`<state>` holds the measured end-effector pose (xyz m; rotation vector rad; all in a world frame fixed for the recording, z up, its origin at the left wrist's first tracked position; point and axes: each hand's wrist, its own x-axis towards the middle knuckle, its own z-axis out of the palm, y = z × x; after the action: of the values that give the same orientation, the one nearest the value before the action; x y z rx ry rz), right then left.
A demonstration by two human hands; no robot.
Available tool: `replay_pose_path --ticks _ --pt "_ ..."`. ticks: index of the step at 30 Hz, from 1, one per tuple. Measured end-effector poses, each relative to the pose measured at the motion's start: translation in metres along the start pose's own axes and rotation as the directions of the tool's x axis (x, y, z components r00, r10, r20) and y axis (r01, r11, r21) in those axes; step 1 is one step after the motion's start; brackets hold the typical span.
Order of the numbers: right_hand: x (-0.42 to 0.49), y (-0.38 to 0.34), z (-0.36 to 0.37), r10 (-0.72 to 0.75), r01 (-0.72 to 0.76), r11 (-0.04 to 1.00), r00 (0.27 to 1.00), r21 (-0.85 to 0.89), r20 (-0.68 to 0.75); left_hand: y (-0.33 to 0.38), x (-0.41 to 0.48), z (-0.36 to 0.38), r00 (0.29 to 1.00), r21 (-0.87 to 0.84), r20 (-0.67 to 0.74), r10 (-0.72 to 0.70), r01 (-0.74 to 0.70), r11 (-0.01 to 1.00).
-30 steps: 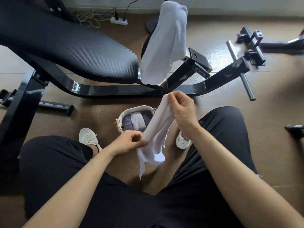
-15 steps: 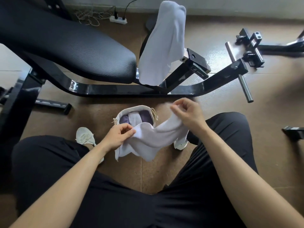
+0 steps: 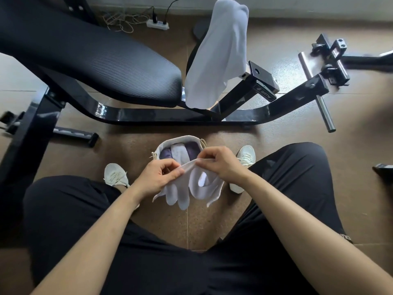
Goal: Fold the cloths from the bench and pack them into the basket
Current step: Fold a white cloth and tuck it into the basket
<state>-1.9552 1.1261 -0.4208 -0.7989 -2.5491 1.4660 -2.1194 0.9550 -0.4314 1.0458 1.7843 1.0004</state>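
A white cloth (image 3: pixel 192 189) hangs in loose folds between my knees. My left hand (image 3: pixel 158 177) pinches its top edge on the left and my right hand (image 3: pixel 221 163) pinches it on the right, fingertips nearly meeting. Just beyond my hands a small cream basket (image 3: pixel 180 139) stands on the floor with folded purple and white cloths inside. A second white cloth (image 3: pixel 219 54) is draped over the black bench (image 3: pixel 89 60), hanging down past the seat's end.
The bench's black frame (image 3: pixel 170 114) curves across the floor beyond the basket, with a steel peg (image 3: pixel 325 114) jutting out at right. My white shoes (image 3: pixel 116 174) flank the basket. A power strip (image 3: pixel 157 24) and cables lie by the far wall.
My right hand came down and left toward my left hand, so the cloth went from hanging long to bunched in folds. Both hands now meet over the basket's near rim.
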Motion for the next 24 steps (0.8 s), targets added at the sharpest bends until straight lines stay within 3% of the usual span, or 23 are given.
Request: replay_pose_path --ticks 3,6,9,14,16,18,20,22,24 --pt "0.001 0.002 -0.012 0.051 -0.036 0.995 0.983 0.089 -0.175 -0.009 0.002 -0.005 0.998 0.023 0.025 -0.057 0.056 0.998" --pt "0.000 0.005 -0.027 0.169 -0.074 0.965 0.911 0.253 -0.377 -0.017 0.003 -0.008 0.997 0.143 -0.009 -0.075 0.075 0.987" --pt "-0.004 0.003 -0.035 0.190 -0.040 0.948 0.867 0.317 -0.461 -0.010 0.006 -0.003 0.995 0.234 -0.038 -0.087 0.094 0.968" --pt "0.000 0.013 -0.037 0.215 -0.112 0.967 0.839 0.229 -0.500 0.007 0.014 0.007 0.986 -0.010 0.034 -0.163 0.163 0.987" --pt "0.000 0.017 -0.036 0.211 -0.193 0.977 0.869 0.087 -0.448 0.009 0.013 0.009 0.987 -0.145 0.020 -0.160 0.161 0.976" --pt "-0.005 0.009 -0.030 0.191 -0.193 0.981 0.933 0.022 -0.304 0.014 0.011 0.011 0.986 -0.242 0.022 -0.163 0.163 0.956" --pt "-0.011 -0.001 -0.016 0.078 -0.070 0.995 0.990 0.070 -0.120 0.017 0.010 0.011 0.988 -0.306 0.068 -0.140 0.154 0.939" --pt "-0.016 -0.010 -0.002 -0.053 0.050 0.994 0.998 0.092 0.027 0.019 0.009 0.009 0.987 -0.340 0.117 -0.114 0.148 0.929" --pt "-0.016 -0.013 0.006 -0.107 0.099 0.991 0.992 0.095 0.073 0.019 0.007 0.008 0.984 -0.362 0.137 -0.114 0.157 0.919"
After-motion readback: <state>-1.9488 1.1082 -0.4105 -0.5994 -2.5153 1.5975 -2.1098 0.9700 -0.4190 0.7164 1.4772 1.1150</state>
